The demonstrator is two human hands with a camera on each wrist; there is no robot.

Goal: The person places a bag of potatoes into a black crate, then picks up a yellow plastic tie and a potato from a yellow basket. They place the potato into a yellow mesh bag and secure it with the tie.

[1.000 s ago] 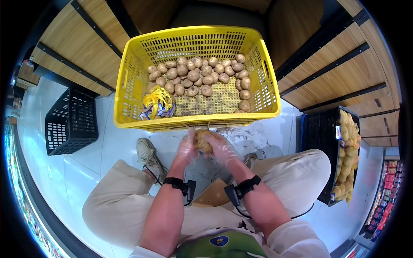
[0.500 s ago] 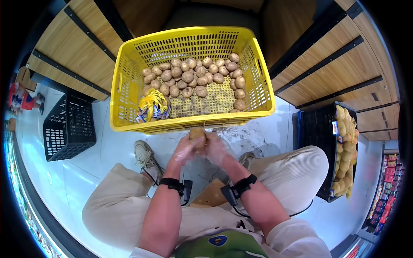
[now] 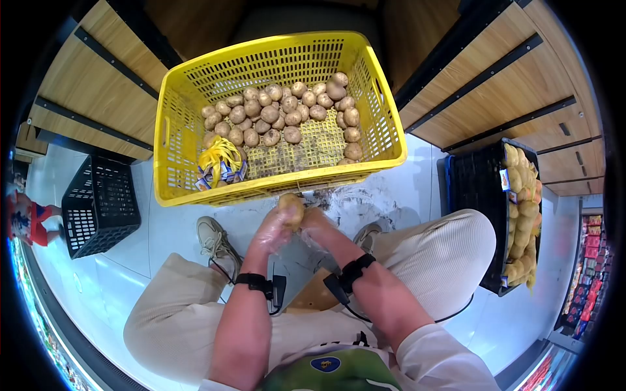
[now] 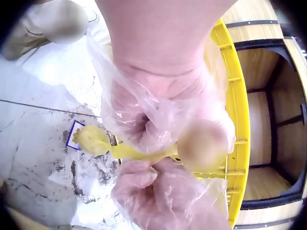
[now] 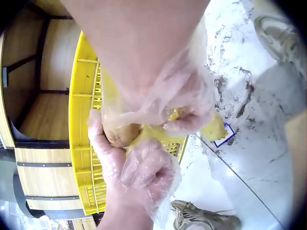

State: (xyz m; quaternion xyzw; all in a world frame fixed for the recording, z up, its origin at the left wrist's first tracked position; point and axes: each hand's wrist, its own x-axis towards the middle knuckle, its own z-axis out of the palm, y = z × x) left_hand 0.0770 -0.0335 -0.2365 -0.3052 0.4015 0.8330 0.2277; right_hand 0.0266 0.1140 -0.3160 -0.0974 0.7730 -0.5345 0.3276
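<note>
Both hands wear clear plastic gloves, close together below the crate's near edge. My left hand (image 3: pixel 272 231) grips a brown potato (image 3: pixel 291 210), its fingers also curled over a yellow net (image 5: pixel 154 132). My right hand (image 3: pixel 317 228) touches it and pinches the net, its fingertips partly hidden by the glove and net. In the left wrist view, the net stretches between left hand (image 4: pixel 153 110) and right hand (image 4: pixel 160 191) to a bulging end (image 4: pixel 93 140) beside a blue-edged white label (image 4: pixel 74 134).
A yellow crate (image 3: pixel 280 180) holds many loose potatoes (image 3: pixel 269 114) and a bundle of yellow nets (image 3: pixel 220 158) with labels. A black crate (image 3: pixel 101 205) stands left; filled net bags (image 3: pixel 521 218) lie in another at right. Someone in red (image 3: pixel 39 225) is at far left.
The crate has shifted left and tilted in the head view. Both hands have moved left; the potato, earlier between them, now sits more in the left hand. The person in red has come into view.
</note>
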